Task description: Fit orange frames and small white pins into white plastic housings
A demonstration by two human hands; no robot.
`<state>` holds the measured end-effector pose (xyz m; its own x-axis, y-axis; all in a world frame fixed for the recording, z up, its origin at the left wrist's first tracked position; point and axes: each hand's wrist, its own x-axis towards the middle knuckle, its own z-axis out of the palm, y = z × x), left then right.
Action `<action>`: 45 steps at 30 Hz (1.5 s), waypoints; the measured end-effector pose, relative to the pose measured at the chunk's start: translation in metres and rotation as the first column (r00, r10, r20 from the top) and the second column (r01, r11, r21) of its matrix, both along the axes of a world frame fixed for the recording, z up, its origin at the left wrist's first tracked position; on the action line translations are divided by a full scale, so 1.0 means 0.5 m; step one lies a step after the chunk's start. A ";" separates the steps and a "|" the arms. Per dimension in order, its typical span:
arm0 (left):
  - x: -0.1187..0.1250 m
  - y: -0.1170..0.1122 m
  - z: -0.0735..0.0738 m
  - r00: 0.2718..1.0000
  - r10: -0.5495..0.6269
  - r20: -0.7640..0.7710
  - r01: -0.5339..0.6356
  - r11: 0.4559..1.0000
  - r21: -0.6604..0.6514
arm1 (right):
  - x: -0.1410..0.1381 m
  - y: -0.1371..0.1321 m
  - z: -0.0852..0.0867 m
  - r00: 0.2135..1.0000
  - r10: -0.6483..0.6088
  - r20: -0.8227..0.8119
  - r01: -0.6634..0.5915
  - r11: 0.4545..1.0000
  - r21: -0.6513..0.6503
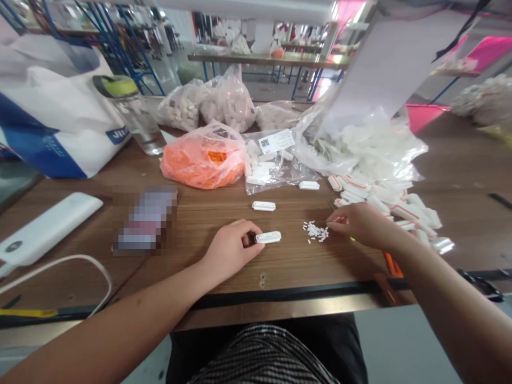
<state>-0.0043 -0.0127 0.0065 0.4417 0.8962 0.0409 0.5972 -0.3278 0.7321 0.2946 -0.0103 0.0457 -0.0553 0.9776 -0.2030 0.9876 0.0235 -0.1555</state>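
Note:
My left hand [234, 248] rests on the wooden table [192, 224] with its fingers closed on one end of a small white plastic connector [268, 237]. My right hand [358, 224] lies to the right, fingertips pinched at the edge of a little heap of tiny white pins [315, 231]. A second white connector [264, 206] lies loose just beyond the left hand, a third [309, 185] further back. A pile of white and red-marked connectors [384, 200] spreads behind my right hand.
An orange-filled plastic bag [204, 157], clear bags of white parts [272, 160], a large clear bag [360, 138], a jar with a green lid [134, 114], a blue-white bag [52, 117], a white power bank [44, 226] with cable, and an orange tool [394, 265].

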 end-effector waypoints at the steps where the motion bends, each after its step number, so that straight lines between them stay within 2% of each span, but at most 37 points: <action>1: 0.000 0.000 -0.001 1.000 -0.001 -0.001 0.001 1.000 0.002 | -0.004 -0.001 0.000 1.000 0.022 0.009 -0.022 1.000 0.008; 6: -0.002 0.001 -0.005 1.000 0.004 -0.017 -0.004 1.000 0.005 | -0.001 0.001 -0.002 0.987 0.151 0.054 -0.154 0.987 0.052; 10: -0.001 0.000 -0.006 1.000 0.008 -0.011 -0.008 1.000 0.002 | 0.016 0.000 -0.004 0.999 0.051 -0.017 -0.051 0.999 0.005; 12: -0.001 0.000 -0.004 1.000 0.008 -0.010 -0.008 1.000 0.002 | 0.016 -0.002 -0.004 1.000 -0.006 0.004 0.006 1.000 -0.013; 17: -0.001 0.001 -0.003 1.000 0.004 -0.006 -0.004 1.000 0.007 | 0.000 -0.006 -0.011 0.996 -0.028 0.084 0.027 0.999 0.019; 23: -0.001 -0.001 -0.001 1.000 -0.004 0.005 0.004 1.000 0.011 | -0.007 -0.005 -0.015 0.993 -0.103 0.050 0.102 0.995 0.020; 30: 0.001 0.000 -0.003 1.000 0.000 0.007 0.000 1.000 0.003 | 0.005 0.005 -0.028 0.993 -0.119 -0.026 0.119 0.993 0.016; 35: 0.000 0.001 -0.005 1.000 -0.008 0.009 0.008 1.000 0.018 | 0.024 0.023 -0.044 0.988 -0.116 -0.100 0.113 0.993 -0.038; 41: 0.001 0.000 -0.004 1.000 -0.004 0.010 0.004 1.000 0.016 | 0.024 0.023 -0.039 0.994 -0.056 -0.096 0.056 0.998 -0.007; 45: -0.001 0.000 -0.003 1.000 -0.006 0.006 0.006 1.000 0.018 | 0.019 0.022 -0.032 0.986 -0.085 -0.142 0.084 0.996 -0.008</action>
<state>-0.0046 -0.0130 0.0053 0.4466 0.8927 0.0602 0.5906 -0.3447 0.7296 0.3043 0.0006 0.0299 -0.0009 0.9796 -0.2012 0.9539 -0.0595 -0.2941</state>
